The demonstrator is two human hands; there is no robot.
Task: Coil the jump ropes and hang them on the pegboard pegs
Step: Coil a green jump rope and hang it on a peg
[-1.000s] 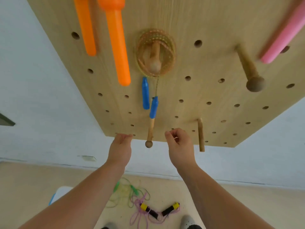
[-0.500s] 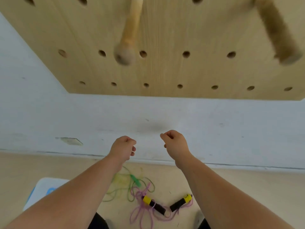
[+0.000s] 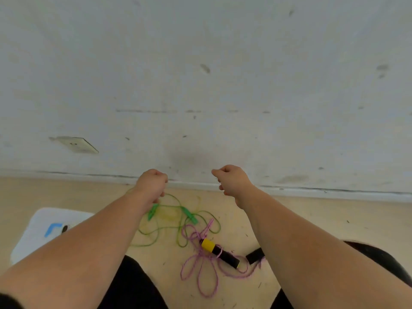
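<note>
The left hand (image 3: pixel 152 182) is curled into a fist with nothing in it. The right hand (image 3: pixel 233 180) is curled up too and holds nothing. The green rope (image 3: pixel 169 221) and the pink rope (image 3: pixel 200 264) lie tangled on the floor (image 3: pixel 334 219), below the hands and not touching them.

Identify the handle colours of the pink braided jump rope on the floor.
Its cylindrical handles are black with yellow ends; head view shows them best.
</note>
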